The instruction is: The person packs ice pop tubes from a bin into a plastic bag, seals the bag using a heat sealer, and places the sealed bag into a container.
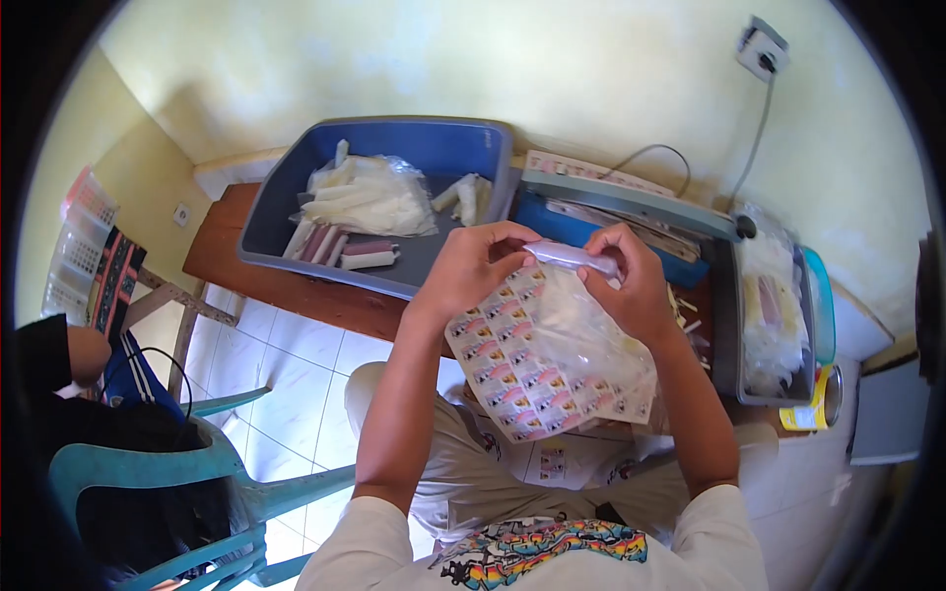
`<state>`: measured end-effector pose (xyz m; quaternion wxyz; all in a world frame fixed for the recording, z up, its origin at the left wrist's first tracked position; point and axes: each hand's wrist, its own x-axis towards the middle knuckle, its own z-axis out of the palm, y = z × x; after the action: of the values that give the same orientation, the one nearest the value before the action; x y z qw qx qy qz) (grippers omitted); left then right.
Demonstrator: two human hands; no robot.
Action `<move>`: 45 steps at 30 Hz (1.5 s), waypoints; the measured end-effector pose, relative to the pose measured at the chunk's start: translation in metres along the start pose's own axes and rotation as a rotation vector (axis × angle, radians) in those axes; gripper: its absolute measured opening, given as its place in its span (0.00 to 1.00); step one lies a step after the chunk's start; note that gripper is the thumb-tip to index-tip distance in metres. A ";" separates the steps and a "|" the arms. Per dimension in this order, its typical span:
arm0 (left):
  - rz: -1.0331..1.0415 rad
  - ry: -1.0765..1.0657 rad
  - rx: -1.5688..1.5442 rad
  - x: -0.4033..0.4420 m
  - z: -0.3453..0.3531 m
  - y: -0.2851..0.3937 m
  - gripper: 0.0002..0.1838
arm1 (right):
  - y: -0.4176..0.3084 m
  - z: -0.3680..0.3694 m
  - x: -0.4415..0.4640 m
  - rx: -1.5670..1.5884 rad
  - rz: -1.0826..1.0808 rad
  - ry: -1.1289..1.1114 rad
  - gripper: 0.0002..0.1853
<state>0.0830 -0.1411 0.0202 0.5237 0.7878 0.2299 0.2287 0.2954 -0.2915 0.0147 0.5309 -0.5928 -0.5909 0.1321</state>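
By the sticker sheet (503,369), left hand (471,261) and right hand (634,281) pinch the lilac roll (570,257); uneven grip could drop it.

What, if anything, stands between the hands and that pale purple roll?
Nothing visible: the left hand and right hand hold the roll near its two ends. The printed sheet shows below it in the picture, not in between.
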 end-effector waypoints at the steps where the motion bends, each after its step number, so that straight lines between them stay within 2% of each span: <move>1: 0.025 -0.018 -0.003 0.002 0.015 0.002 0.16 | -0.001 -0.013 -0.015 -0.019 0.046 -0.025 0.15; 5: 0.106 -0.132 0.026 -0.005 0.073 0.005 0.17 | -0.009 -0.051 -0.072 -0.166 0.239 -0.101 0.16; 8: 0.075 -0.217 0.082 -0.015 0.109 -0.008 0.17 | -0.004 -0.064 -0.108 -0.096 0.308 -0.114 0.16; 9: 0.058 -0.259 0.087 -0.017 0.116 -0.005 0.22 | -0.003 -0.067 -0.116 -0.120 0.322 -0.107 0.16; 10: 0.050 -0.265 0.093 -0.019 0.124 -0.005 0.22 | 0.001 -0.070 -0.123 -0.111 0.328 -0.104 0.16; 13: 0.094 -0.250 0.270 -0.027 0.142 -0.017 0.35 | 0.011 -0.072 -0.139 -0.144 0.315 -0.063 0.15; 17: 0.136 -0.238 0.486 -0.029 0.164 -0.022 0.31 | 0.021 -0.081 -0.153 -0.172 0.261 -0.078 0.15; 19: 0.154 -0.264 0.580 -0.027 0.170 -0.024 0.21 | 0.025 -0.083 -0.159 -0.163 0.267 -0.073 0.15; 20: 0.155 -0.272 0.579 -0.026 0.172 -0.028 0.21 | 0.026 -0.085 -0.163 -0.163 0.272 -0.089 0.15; 22: 0.152 -0.231 0.555 -0.019 0.176 -0.035 0.11 | 0.027 -0.088 -0.167 -0.165 0.283 -0.100 0.14; 23: 0.153 -0.240 0.551 -0.016 0.177 -0.039 0.11 | 0.026 -0.088 -0.169 -0.157 0.269 -0.133 0.14; 25: 0.157 -0.192 0.408 -0.011 0.177 -0.043 0.06 | 0.026 -0.087 -0.171 -0.152 0.262 -0.166 0.14; 28: 0.160 -0.082 0.288 -0.006 0.182 -0.046 0.06 | 0.027 -0.083 -0.172 -0.191 0.193 -0.241 0.14; 31: 0.142 -0.101 0.215 -0.006 0.184 -0.043 0.05 | 0.038 -0.070 -0.173 -0.218 0.217 -0.172 0.14; 33: 0.172 -0.089 0.189 -0.006 0.187 -0.043 0.05 | 0.047 -0.059 -0.168 -0.331 0.180 0.000 0.14; 35: 0.195 -0.074 0.167 -0.008 0.189 -0.043 0.05 | 0.052 -0.051 -0.163 -0.376 0.199 0.012 0.14; 37: 0.060 -0.121 0.093 -0.009 0.186 -0.039 0.10 | 0.055 -0.040 -0.159 -0.416 0.215 0.027 0.14; 38: 0.060 -0.118 0.094 -0.010 0.185 -0.041 0.10 | 0.056 -0.036 -0.157 -0.410 0.222 0.053 0.15; 40: 0.227 -0.038 0.360 -0.014 0.186 -0.052 0.17 | 0.059 -0.028 -0.157 -0.407 0.232 0.080 0.16; 41: 0.229 -0.038 0.358 -0.015 0.188 -0.058 0.17 | 0.062 -0.024 -0.157 -0.400 0.215 0.081 0.16; 43: 0.113 0.092 0.399 -0.016 0.191 -0.065 0.22 | 0.062 -0.023 -0.157 -0.393 0.196 0.083 0.17; 45: 0.059 0.061 0.379 -0.016 0.190 -0.069 0.21 | 0.059 -0.020 -0.159 -0.313 0.205 0.014 0.19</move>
<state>0.1763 -0.2637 -0.1116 0.3519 0.8713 0.2616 0.2203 0.3020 -0.4194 -0.0988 0.4200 -0.7264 -0.5369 0.0877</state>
